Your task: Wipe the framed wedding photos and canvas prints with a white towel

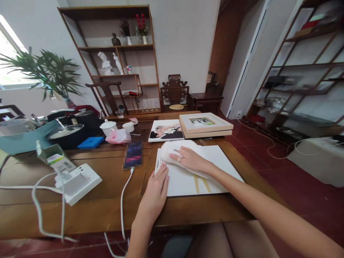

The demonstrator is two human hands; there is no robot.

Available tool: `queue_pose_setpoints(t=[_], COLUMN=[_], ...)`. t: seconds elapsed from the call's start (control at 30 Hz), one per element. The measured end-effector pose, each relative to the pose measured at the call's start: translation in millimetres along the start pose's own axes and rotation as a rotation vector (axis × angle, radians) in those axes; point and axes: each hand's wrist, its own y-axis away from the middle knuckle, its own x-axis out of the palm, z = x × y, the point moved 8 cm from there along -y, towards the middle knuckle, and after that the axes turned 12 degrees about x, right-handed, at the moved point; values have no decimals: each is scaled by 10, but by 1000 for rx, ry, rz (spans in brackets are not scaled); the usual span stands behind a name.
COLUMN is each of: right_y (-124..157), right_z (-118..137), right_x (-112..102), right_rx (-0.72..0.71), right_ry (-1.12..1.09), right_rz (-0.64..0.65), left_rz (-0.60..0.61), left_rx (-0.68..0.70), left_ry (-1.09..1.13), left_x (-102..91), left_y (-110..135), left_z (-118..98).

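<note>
A flat white board (177, 182) lies on the wooden table before me, with two tan strips (202, 183) on its face and small print near its left edge. My left hand (159, 182) rests on the board's left edge, fingers stretched out and holding nothing. On the board's far half is a bunched white cloth (172, 147). My right hand (189, 158) grips this cloth from above and presses it against the board; a ring shows on one finger. Part of the cloth is hidden under the hand and forearm.
Behind the board lie a photo panel (166, 132) and stacked frames (209, 125). To the left are a phone (133, 154) on a white cable (122, 204), a white power strip (83, 182), a blue box (90, 142), white cups and dark pots. The table's front edge (188, 222) is close.
</note>
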Motion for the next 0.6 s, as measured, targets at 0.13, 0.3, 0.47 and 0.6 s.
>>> queue_pose_setpoints(t=[0.13, 0.3, 0.47, 0.6], right_y=[-201, -171, 51, 282], right_z=[193, -77, -649, -1091], right_x=[105, -32, -305, -520], right_rx=[-62, 25, 187, 325], right_ry=[-9, -56, -106, -99], right_rz=[25, 4, -53, -122], left_rz=[-16, -27, -1, -12], left_rx=[11, -18, -32, -34], left_ry=[26, 48, 37, 36], left_x=[-10, -23, -11, -18], left_y=[-2, 5, 10, 15], left_z=[-4, 3, 8, 7])
